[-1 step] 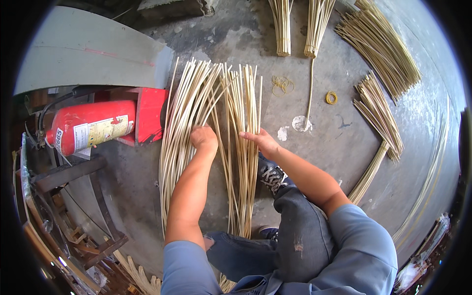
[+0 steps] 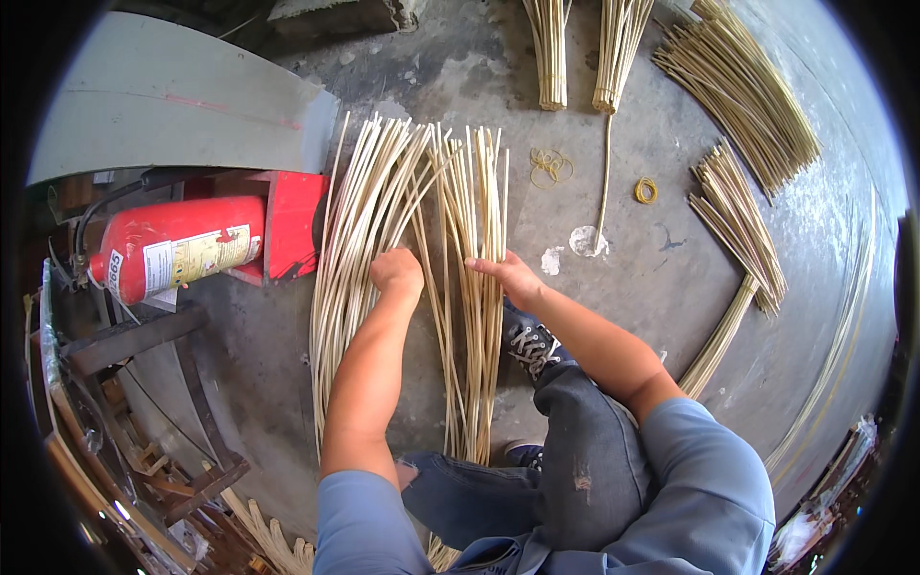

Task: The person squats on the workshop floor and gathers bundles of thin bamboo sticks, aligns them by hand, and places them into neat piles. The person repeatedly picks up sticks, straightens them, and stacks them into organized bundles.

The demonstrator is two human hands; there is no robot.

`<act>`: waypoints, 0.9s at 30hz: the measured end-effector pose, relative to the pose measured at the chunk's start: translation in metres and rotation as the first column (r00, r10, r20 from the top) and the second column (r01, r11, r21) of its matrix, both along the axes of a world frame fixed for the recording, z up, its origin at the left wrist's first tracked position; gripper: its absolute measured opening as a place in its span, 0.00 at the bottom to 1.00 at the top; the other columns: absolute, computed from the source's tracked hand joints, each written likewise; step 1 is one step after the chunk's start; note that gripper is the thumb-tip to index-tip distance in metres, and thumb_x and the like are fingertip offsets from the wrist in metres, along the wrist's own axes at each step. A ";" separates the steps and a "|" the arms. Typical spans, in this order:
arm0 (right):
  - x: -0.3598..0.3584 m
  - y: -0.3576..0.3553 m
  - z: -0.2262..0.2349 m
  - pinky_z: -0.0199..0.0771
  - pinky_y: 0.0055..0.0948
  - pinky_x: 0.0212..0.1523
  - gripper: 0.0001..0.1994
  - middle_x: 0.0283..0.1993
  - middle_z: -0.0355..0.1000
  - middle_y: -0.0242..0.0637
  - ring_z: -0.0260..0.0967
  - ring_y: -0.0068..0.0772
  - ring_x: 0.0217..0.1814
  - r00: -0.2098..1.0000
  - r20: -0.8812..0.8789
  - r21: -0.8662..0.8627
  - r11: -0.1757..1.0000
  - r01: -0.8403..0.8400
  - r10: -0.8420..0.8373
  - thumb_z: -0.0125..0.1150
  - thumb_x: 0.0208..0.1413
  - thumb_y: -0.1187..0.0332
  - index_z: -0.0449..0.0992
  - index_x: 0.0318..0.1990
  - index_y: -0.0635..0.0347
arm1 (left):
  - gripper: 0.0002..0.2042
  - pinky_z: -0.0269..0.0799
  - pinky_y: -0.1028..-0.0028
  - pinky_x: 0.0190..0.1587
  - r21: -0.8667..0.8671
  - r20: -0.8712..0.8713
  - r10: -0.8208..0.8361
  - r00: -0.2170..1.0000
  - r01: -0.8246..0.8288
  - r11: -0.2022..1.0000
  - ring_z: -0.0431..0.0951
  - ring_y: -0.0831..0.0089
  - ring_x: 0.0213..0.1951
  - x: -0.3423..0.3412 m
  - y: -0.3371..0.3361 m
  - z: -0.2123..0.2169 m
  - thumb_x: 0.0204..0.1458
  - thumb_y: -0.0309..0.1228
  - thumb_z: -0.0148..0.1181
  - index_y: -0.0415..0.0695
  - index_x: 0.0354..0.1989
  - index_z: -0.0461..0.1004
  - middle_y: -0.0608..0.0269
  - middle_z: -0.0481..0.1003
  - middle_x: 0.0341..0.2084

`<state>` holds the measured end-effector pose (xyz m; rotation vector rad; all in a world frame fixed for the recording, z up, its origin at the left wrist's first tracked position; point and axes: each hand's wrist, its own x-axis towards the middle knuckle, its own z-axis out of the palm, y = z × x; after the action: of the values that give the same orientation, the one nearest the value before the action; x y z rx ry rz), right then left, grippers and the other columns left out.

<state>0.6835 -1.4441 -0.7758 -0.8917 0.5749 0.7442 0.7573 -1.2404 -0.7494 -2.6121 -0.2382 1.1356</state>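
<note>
Down on the concrete floor (image 2: 618, 307), two loose bunches of pale sticks lie side by side, their far ends fanning out well past both hands. Left grip (image 2: 397, 270) is at the right edge of the left bunch (image 2: 359, 211), fingers curled in, but the fingertips are hidden, so can't tell if it's actually got any sticks. Right grip (image 2: 508, 276) is closed around the right bunch (image 2: 476, 374) from its right side, thumb over the front, other fingers mostly out of sight. Yellow ring (image 2: 647, 198) sits off to the right, well apart; red cylinder (image 2: 182, 225) is over on the left.
</note>
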 end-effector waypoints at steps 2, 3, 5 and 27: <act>-0.004 -0.010 -0.006 0.71 0.38 0.60 0.33 0.54 0.74 0.38 0.70 0.34 0.58 0.999 -0.052 -0.020 1.000 -0.007 0.006 0.77 0.51 0.58 0.69 0.61 0.63 | 0.19 0.80 0.60 0.45 -0.181 -0.084 0.191 0.978 -0.204 0.962 0.83 0.56 0.49 0.002 -0.008 -0.001 0.66 0.40 0.49 0.36 0.47 0.78 0.48 0.81 0.44; -0.009 -0.017 -0.010 0.73 0.37 0.57 0.31 0.52 0.75 0.38 0.72 0.34 0.54 0.995 -0.099 -0.041 0.999 0.010 -0.014 0.77 0.51 0.59 0.70 0.59 0.63 | 0.20 0.80 0.60 0.43 -0.304 -0.124 0.388 0.913 -0.407 0.861 0.83 0.58 0.47 0.000 -0.016 -0.005 0.66 0.41 0.50 0.34 0.45 0.79 0.49 0.82 0.41; -0.006 -0.013 -0.009 0.76 0.37 0.54 0.30 0.51 0.76 0.38 0.74 0.34 0.52 0.994 -0.108 -0.028 0.999 0.014 -0.017 0.77 0.52 0.59 0.70 0.58 0.63 | 0.24 0.78 0.61 0.46 -0.533 -0.091 0.619 0.781 -0.563 0.632 0.84 0.57 0.45 -0.003 -0.005 -0.020 0.66 0.46 0.51 0.33 0.45 0.79 0.49 0.83 0.37; -0.020 -0.019 0.041 0.80 0.35 0.45 0.16 0.42 0.77 0.38 0.77 0.33 0.42 0.996 -0.008 -0.018 0.996 0.084 -0.084 0.70 0.55 0.71 0.74 0.50 0.63 | 0.46 0.62 0.61 0.66 -0.935 -0.355 0.341 0.870 -0.330 -0.132 0.64 0.63 0.66 -0.042 -0.089 0.033 0.61 0.63 0.51 0.42 0.76 0.45 0.52 0.69 0.63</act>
<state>0.6632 -1.4628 -0.7344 -0.8755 0.6240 0.6686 0.7154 -1.3292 -0.7164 -4.0423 -0.0401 2.0909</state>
